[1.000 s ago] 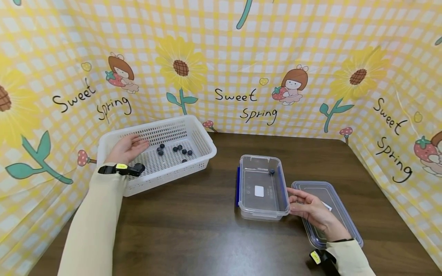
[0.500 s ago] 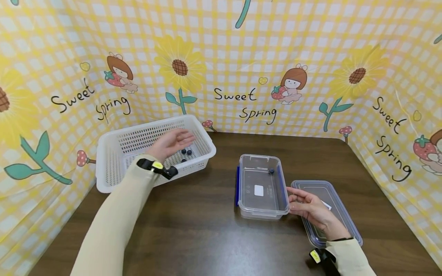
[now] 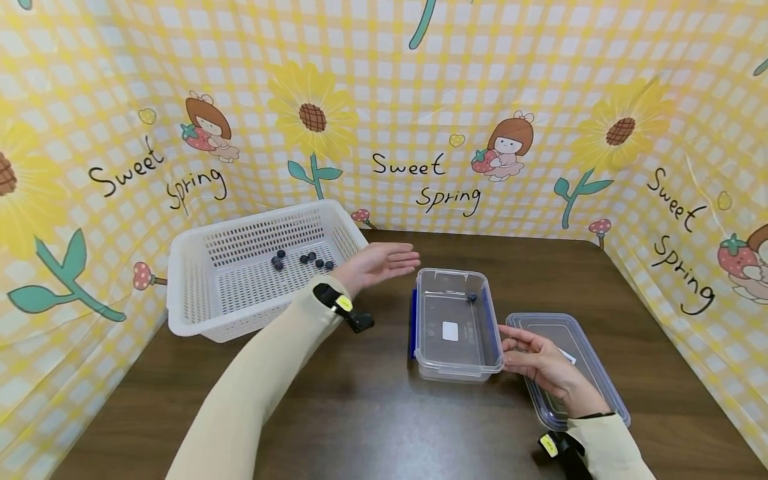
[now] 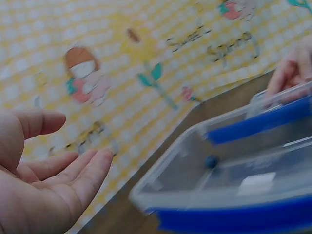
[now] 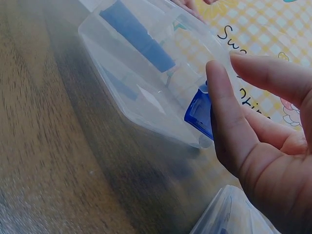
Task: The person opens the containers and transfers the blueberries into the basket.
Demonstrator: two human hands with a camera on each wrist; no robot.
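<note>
Clear plastic container [image 3: 456, 327] lay mid-desk [image 3: 360, 407], long axis running near to far, one blueberry [image 3: 472, 298] at its far end. Beside it right, lid [image 3: 570, 367], partly hidden under right hand [image 3: 540, 363], fingers relaxed against container's side. Left hand [image 3: 375, 263] hovered palm-up, fingers released, between container and white basket [image 3: 264, 273] holding blueberries [image 3: 303, 260].
</note>
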